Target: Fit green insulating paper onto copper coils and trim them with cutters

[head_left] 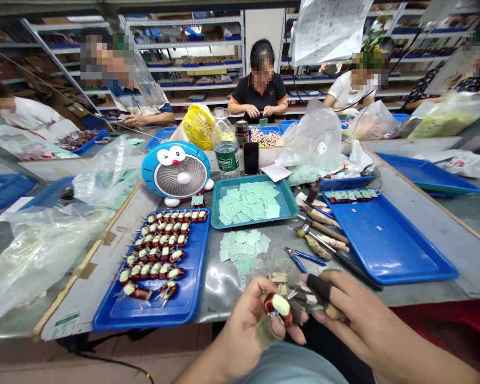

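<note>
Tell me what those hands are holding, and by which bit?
The left hand holds a copper-coloured coil by its outer sides, between thumb and fingers. What the right hand may be gripping is too unclear to tell.

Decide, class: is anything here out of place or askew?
Yes: in the left blue tray, the front right coil sits apart from its neighbour, unlike the tighter rows behind. Green squares lie loose outside the teal tray, perhaps spilled.

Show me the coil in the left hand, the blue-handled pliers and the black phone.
Coil [280,305]: head view, on its cream-coloured face.
Blue-handled pliers [310,257]: head view, on the upper handle.
Black phone [251,158]: head view, on its dark screen.
</note>
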